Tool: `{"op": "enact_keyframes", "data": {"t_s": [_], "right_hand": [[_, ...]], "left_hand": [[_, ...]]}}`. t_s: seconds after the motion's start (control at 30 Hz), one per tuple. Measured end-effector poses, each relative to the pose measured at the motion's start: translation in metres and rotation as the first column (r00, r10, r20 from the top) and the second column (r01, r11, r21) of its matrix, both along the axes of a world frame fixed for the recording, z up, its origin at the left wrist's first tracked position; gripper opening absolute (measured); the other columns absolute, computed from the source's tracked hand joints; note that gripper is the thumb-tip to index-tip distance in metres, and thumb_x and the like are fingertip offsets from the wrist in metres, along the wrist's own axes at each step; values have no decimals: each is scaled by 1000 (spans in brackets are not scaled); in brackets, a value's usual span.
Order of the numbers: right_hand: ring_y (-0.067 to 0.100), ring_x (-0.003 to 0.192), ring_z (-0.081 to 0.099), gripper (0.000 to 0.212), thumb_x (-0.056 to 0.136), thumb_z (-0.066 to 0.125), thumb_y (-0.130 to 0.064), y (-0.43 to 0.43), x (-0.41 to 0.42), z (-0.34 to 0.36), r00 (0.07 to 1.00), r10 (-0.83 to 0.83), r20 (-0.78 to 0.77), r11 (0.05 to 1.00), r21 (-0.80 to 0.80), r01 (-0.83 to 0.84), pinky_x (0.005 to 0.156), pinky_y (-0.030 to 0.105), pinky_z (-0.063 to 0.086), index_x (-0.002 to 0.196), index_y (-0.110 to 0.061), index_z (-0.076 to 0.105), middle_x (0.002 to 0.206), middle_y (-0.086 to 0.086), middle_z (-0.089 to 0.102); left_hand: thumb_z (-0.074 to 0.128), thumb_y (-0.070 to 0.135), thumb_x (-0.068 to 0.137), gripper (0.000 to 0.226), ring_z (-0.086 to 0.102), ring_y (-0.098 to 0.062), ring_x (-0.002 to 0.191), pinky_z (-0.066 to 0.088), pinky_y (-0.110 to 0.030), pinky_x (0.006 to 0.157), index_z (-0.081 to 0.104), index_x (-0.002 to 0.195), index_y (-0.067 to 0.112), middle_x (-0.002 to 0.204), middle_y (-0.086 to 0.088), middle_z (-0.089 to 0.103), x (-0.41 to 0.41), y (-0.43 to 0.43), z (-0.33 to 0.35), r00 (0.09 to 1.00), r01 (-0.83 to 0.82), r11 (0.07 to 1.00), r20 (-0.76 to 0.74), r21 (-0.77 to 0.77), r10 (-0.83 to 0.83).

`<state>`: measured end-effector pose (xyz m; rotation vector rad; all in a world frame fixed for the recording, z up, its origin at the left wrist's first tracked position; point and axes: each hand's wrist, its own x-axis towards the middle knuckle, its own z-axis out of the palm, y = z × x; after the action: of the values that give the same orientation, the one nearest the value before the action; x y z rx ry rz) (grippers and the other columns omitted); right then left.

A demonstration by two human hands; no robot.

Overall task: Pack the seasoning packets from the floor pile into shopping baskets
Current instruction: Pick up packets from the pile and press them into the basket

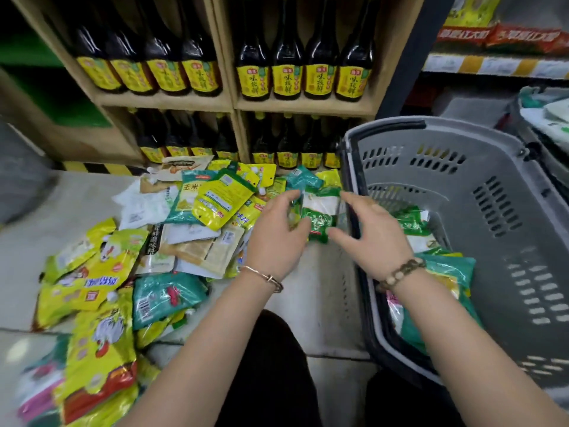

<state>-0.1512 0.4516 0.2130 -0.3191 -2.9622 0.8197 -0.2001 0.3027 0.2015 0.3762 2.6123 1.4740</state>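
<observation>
A pile of yellow, green and white seasoning packets (191, 211) spreads over the floor at left and centre. A grey shopping basket (480, 229) stands on the right with several green packets (443, 266) in its near end. Between pile and basket, a green and white packet (320, 211) is held off the floor. My left hand (277, 229) grips its left edge with curled fingers. My right hand (372, 229) reaches in from the right over the basket rim, thumb and forefinger spread at the packet's right edge; whether it touches is unclear.
A wooden shelf (228, 103) of dark sauce bottles (286, 72) with yellow labels stands right behind the pile. A second grey basket (542, 124) with goods sits at far right. My dark-trousered knees are at the bottom centre. Bare grey floor (74, 198) lies at left.
</observation>
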Motion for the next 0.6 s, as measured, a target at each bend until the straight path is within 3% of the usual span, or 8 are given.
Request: {"op": "enact_keyframes", "data": {"t_s": [0.2,0.43,0.6], "right_hand": [[19,130,41,63,84,62,-41,-76,-56,-24,986,156,55,987,18,-157,103,31,36,141,-26,38,145,0,42],[24,129,42,64,84,58,-47,-116,-106,-90,944,189,272,982,-35,-186,103,38,39,142,-31,37,145,4,42],[25,122,49,56,83,62,-37,-130,-127,-135,934,146,327,985,-133,-107,99,38,42,136,-27,47,135,5,52]], "left_hand": [[57,17,89,46,50,-18,119,42,-30,95,46,134,17,136,-1,48,-32,-72,-40,983,-163,986,78,-45,166],[58,16,88,43,52,-21,118,42,-39,100,50,131,15,132,-4,52,-53,-139,-90,934,-297,953,189,-63,304],[59,11,88,44,53,-23,113,41,-30,94,50,130,11,129,-7,54,-60,-168,-132,908,-338,930,210,-146,363]]}}
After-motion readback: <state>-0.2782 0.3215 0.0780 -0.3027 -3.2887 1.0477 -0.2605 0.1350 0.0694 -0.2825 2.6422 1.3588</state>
